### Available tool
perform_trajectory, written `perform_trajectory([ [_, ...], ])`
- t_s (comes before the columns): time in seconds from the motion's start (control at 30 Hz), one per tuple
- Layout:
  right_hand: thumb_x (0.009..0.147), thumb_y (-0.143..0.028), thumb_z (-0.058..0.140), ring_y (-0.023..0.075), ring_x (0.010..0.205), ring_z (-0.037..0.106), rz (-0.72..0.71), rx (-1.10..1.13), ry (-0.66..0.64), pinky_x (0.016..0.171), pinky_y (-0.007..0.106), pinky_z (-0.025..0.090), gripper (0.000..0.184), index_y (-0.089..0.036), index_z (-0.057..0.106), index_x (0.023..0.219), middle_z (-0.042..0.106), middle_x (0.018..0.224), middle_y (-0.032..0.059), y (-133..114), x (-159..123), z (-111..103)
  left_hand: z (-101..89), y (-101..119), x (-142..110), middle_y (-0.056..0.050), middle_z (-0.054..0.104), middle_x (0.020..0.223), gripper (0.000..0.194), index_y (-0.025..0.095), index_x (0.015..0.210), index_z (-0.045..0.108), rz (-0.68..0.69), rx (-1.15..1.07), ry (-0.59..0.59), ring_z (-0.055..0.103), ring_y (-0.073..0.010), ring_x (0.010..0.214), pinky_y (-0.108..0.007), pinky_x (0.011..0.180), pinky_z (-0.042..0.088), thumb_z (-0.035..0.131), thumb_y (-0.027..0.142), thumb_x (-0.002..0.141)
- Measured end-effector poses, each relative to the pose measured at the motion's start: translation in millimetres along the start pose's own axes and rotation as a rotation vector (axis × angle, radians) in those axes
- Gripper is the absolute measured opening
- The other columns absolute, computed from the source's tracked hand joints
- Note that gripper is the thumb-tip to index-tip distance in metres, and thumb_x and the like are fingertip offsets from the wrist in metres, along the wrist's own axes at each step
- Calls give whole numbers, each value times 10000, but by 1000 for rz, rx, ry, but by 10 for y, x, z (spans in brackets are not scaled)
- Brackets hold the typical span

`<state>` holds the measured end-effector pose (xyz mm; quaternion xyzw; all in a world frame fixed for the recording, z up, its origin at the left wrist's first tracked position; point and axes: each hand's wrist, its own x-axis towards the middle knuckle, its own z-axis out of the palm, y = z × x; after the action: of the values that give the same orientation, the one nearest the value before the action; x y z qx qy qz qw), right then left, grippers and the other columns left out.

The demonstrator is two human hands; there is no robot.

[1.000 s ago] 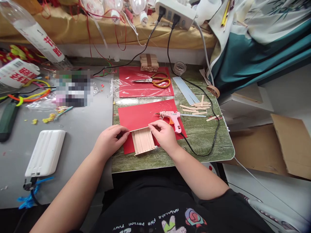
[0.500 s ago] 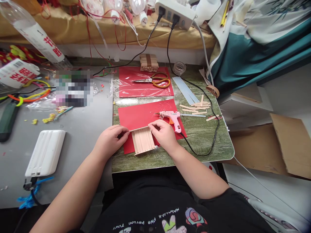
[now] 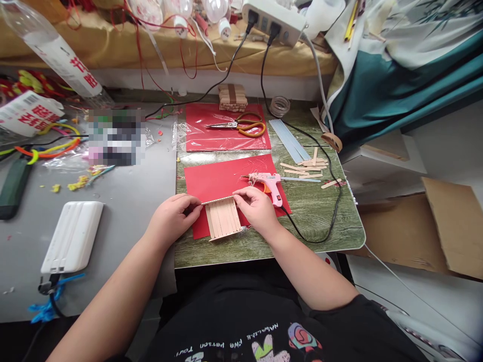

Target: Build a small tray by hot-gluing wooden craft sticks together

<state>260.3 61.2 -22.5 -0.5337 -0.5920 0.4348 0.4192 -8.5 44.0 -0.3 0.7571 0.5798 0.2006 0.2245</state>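
Note:
A small panel of popsicle sticks [image 3: 222,218] lies over the near part of a red sheet [image 3: 215,176], its sticks side by side with one stick across the near end. Along its far end runs another popsicle stick [image 3: 219,200]. The left end of that stick is pinched by my left hand [image 3: 175,216], between thumb and forefinger. At the other end, my right hand [image 3: 258,211] pinches it the same way. Just beyond my right hand, a pink hot glue gun [image 3: 266,181] with an orange trigger rests on its side, nozzle pointing left.
Scissors [image 3: 241,124] lie on a wrapped red pack [image 3: 199,138], with a bundle of popsicle sticks [image 3: 232,96] behind. Glue sticks [image 3: 289,141], loose popsicle sticks [image 3: 313,163] and a tape roll [image 3: 279,106] are at the right. A black cord [image 3: 328,229] loops there. A white power bank [image 3: 71,236] lies left.
The view has shifted very slightly. Both hands keep their pinch on the stick at the panel's far end, with no other clear movement.

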Motion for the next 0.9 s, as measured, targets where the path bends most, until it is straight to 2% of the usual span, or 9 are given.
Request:
perform_trajectory([
  [0.3, 944, -257, 693, 234, 960, 739, -28, -82, -24, 868, 394, 620, 98, -235, 786, 961, 765, 1008, 63, 8, 28, -16, -24, 12, 10, -2, 713, 901, 192, 239, 906, 707, 15, 3, -13, 636, -160, 835, -283, 766, 487, 569, 326, 1007],
  [0.53, 950, -306, 727, 231, 982, 744, -29, 20, -38, 902, 398, 619, 105, -240, 792, 1001, 760, 1033, 61, 27, 12, -21, -11, 1, 5, -6, 723, 921, 187, 243, 927, 712, 18, -2, -10, 649, -165, 852, -281, 777, 491, 568, 330, 1009],
  [0.9, 970, -306, 720, 223, 952, 739, -28, -20, -45, 907, 403, 607, 102, -259, 803, 1006, 764, 1023, 49, 21, 25, -17, -10, 9, 8, 3, 729, 919, 167, 245, 938, 713, 42, -27, 15, 655, -156, 853, -271, 779, 489, 574, 304, 1008],
])
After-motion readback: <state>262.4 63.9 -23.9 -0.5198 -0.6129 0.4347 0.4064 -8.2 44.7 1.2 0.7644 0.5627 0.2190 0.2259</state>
